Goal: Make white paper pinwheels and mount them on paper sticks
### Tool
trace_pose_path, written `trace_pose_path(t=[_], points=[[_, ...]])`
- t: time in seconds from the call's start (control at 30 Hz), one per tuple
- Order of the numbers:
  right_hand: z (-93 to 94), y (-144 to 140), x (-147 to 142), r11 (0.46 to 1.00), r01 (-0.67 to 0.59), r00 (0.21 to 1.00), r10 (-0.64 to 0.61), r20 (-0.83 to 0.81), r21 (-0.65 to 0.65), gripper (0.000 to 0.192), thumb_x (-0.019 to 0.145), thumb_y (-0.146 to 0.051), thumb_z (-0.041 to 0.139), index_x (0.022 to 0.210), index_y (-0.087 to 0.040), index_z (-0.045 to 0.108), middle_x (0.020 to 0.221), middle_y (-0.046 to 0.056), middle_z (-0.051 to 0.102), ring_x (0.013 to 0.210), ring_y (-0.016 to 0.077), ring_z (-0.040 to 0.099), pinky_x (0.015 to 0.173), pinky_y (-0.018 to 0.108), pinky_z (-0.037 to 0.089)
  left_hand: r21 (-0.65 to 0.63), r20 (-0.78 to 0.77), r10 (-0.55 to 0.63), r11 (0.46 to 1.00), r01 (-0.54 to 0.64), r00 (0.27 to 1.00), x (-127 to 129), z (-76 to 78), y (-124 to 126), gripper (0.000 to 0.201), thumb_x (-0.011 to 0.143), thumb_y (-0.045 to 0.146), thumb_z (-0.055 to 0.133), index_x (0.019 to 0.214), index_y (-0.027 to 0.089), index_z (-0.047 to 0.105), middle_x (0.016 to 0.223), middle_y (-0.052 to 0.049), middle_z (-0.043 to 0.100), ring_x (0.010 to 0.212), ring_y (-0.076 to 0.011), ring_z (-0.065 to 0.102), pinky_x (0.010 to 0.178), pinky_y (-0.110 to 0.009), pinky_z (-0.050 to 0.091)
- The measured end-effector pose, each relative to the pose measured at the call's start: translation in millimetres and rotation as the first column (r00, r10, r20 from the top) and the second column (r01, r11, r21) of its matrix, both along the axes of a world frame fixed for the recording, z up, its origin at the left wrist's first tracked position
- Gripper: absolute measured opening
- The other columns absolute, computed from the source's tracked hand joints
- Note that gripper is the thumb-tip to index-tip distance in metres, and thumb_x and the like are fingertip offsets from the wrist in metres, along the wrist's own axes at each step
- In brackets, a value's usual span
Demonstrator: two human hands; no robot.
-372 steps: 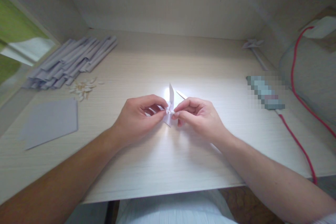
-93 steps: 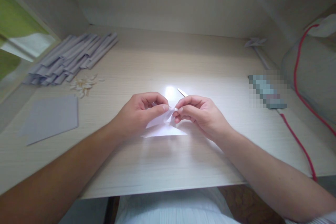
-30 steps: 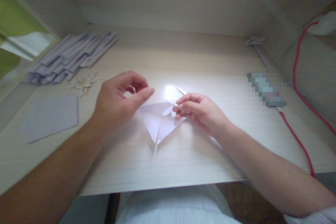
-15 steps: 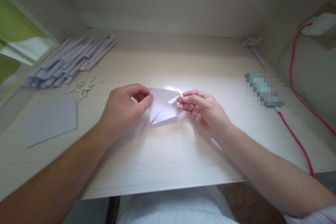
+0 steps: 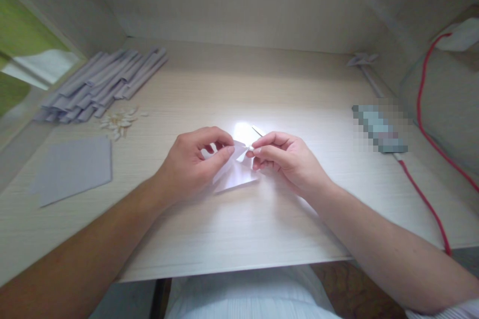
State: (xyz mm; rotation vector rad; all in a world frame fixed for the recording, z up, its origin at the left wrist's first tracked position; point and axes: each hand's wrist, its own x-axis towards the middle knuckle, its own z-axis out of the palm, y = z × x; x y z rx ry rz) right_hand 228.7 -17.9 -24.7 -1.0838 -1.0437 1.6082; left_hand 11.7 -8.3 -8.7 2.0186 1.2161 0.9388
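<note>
Cut paper [image 5: 241, 175], white and with its corners drawn toward one point, is held between the two hands near the middle of the desk [image 5: 239, 239]; whether its lower edge touches the desk I cannot tell. The left hand [image 5: 194, 157] has its grip together on one flap, thumb against forefinger. The right hand [image 5: 290, 157] has its grip clamped on the gathered corners. Just behind the right hand pokes a thin pointed thing [image 5: 257, 131], the rest hidden. Over on the left lie a pile of paper tubes [image 5: 105, 82], a scatter of small pale pieces [image 5: 120, 120] and flat sheets [image 5: 77, 167]. On the far right, a paper pinwheel [image 5: 362, 60] lies beyond a blurred device [image 5: 377, 128] and a red cord [image 5: 425, 193]
</note>
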Motion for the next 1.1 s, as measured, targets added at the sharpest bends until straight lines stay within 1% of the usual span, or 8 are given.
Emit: trace_pose_path(t=[0.17, 0.3, 0.47, 0.57, 0.77, 0.9, 1.03, 1.1], points=[[0.7, -0.5, -0.2, 1.0, -0.018, 0.999, 0.018, 0.034, 0.009, 0.011, 0.075, -0.02, 0.084, 0.083, -0.017, 0.076, 0.079, 0.004, 0.08, 0.063, 0.0129, 0.071, 0.065, 0.025, 0.053, -0.029, 0.003, -0.027, 0.999, 0.027, 1.0, 0.6, 2.3, -1.0, 0.009, 0.09, 0.027, 0.069, 0.088, 0.022, 0.076, 0.085, 0.002, 0.077, 0.079, -0.0148, 0.068, 0.071, -0.027, 0.047], [-0.6, -1.1, -0.3, 0.999, -0.034, 0.999, 0.033, 0.04, 0.014, 0.011, 0.075, -0.021, 0.084, 0.083, -0.017, 0.077, 0.077, 0.004, 0.079, 0.063, 0.0131, 0.071, 0.066, 0.025, 0.053, -0.043, 0.004, -0.023, 0.999, 0.023, 1.0, 1.3, 3.5, -1.1, 0.009, 0.09, 0.028, 0.07, 0.087, 0.022, 0.076, 0.084, 0.003, 0.077, 0.079, -0.0144, 0.068, 0.071, -0.026, 0.047], [-0.7, -1.7, -0.2, 0.999, -0.045, 0.997, 0.044, 0.062, 0.025, 0.01, 0.076, -0.021, 0.084, 0.082, -0.017, 0.076, 0.075, 0.004, 0.079, 0.063, 0.013, 0.071, 0.066, 0.025, 0.052, -0.099, 0.01, -0.009, 0.995, 0.01, 1.0, 1.1, 4.2, -0.3, 0.01, 0.089, 0.029, 0.07, 0.085, 0.022, 0.076, 0.083, 0.003, 0.076, 0.079, -0.0154, 0.068, 0.071, -0.026, 0.047], [-0.7, -2.1, 0.2, 0.998, -0.061, 0.996, 0.059, 0.073, 0.028, 0.009, 0.076, -0.021, 0.083, 0.082, -0.018, 0.076, 0.075, 0.004, 0.08, 0.064, 0.0133, 0.072, 0.067, 0.025, 0.053, -0.127, 0.016, -0.02, 0.992, 0.021, 1.0, 1.3, 4.9, 0.2, 0.012, 0.089, 0.03, 0.07, 0.084, 0.022, 0.076, 0.082, 0.002, 0.076, 0.079, -0.0158, 0.068, 0.072, -0.027, 0.047], [-2.7, -1.9, -0.1, 0.994, -0.106, 0.993, 0.106, 0.047, 0.003, 0.008, 0.076, -0.019, 0.082, 0.082, -0.018, 0.076, 0.075, 0.003, 0.079, 0.064, 0.0138, 0.072, 0.067, 0.026, 0.054, -0.147, 0.026, -0.046, 0.988, 0.049, 0.999, 2.0, 4.6, -1.8, 0.008, 0.088, 0.028, 0.07, 0.086, 0.021, 0.076, 0.082, 0.001, 0.075, 0.078, -0.0156, 0.066, 0.07, -0.027, 0.047], [-3.3, -2.1, -1.0, 0.99, -0.142, 0.99, 0.142, 0.026, -0.013, 0.009, 0.076, -0.019, 0.082, 0.082, -0.017, 0.076, 0.074, 0.003, 0.079, 0.064, 0.0148, 0.072, 0.068, 0.028, 0.055, -0.117, 0.05, -0.069, 0.99, 0.075, 0.996, 1.2, 1.0, -2.9, 0.004, 0.087, 0.022, 0.069, 0.086, 0.021, 0.072, 0.083, 0.002, 0.073, 0.079, -0.015, 0.065, 0.07, -0.026, 0.047], [-3.2, -2.5, -1.0, 0.99, -0.139, 0.99, 0.139, 0.024, -0.02, 0.009, 0.077, -0.02, 0.082, 0.083, -0.017, 0.076, 0.076, 0.004, 0.079, 0.065, 0.0149, 0.072, 0.069, 0.028, 0.056, -0.052, 0.046, -0.117, 0.991, 0.12, 0.992, 0.3, -0.9, -2.6, 0.008, 0.086, 0.015, 0.067, 0.084, 0.022, 0.071, 0.081, 0.003, 0.071, 0.078, -0.0135, 0.064, 0.073, -0.025, 0.048], [-3.4, -2.6, -0.8, 0.991, -0.132, 0.991, 0.133, 0.031, -0.022, 0.008, 0.078, -0.02, 0.081, 0.084, -0.018, 0.076, 0.076, 0.004, 0.079, 0.064, 0.0149, 0.072, 0.07, 0.028, 0.056, -0.042, 0.035, -0.116, 0.992, 0.117, 0.993, 0.2, -0.4, -2.5, 0.01, 0.085, 0.013, 0.067, 0.084, 0.022, 0.071, 0.081, 0.004, 0.071, 0.077, -0.0134, 0.065, 0.073, -0.025, 0.048]])
